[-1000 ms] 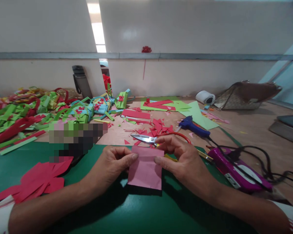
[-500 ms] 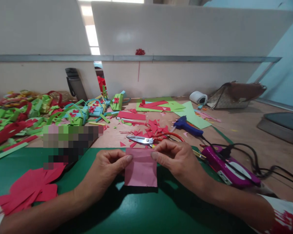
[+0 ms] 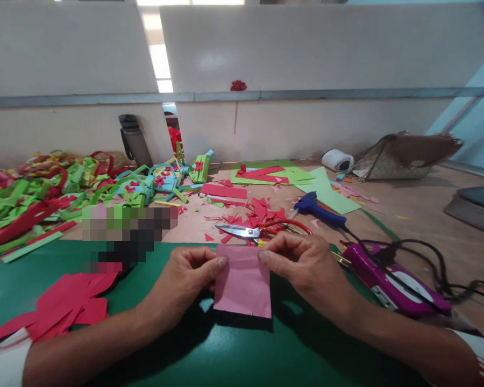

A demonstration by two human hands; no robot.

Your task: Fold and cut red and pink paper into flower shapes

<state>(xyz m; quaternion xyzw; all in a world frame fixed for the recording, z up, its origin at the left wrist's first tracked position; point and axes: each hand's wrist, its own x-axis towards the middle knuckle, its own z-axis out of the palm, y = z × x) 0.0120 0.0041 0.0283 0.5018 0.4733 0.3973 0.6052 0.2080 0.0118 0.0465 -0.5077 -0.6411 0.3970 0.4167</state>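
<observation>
A pink piece of paper (image 3: pixel 243 285) is held up between my two hands, above a green mat (image 3: pixel 210 360). My left hand (image 3: pixel 196 274) pinches its left edge near the top, thumb in front. At the upper right edge, my right hand (image 3: pixel 296 263) grips it the same way. What the other fingers do behind the paper is hidden. Just beyond lie scissors (image 3: pixel 240 231) with red handles, among red paper scraps (image 3: pixel 260 210). Red paper petal shapes (image 3: pixel 70 301) rest on the mat beside my left forearm.
A blue glue gun (image 3: pixel 320 209) and a purple power strip (image 3: pixel 395 279) with black cables lie to the right. Green and red paper pieces (image 3: pixel 28 199) heap up at left, near a dark bottle (image 3: pixel 134 141). A handbag (image 3: pixel 411 156) and a white roll (image 3: pixel 337 160) stand behind.
The whole view has shifted slightly, so things appear further right. The pink paper shows taller, its lower edge nearer me. Both hands keep their hold on it.
</observation>
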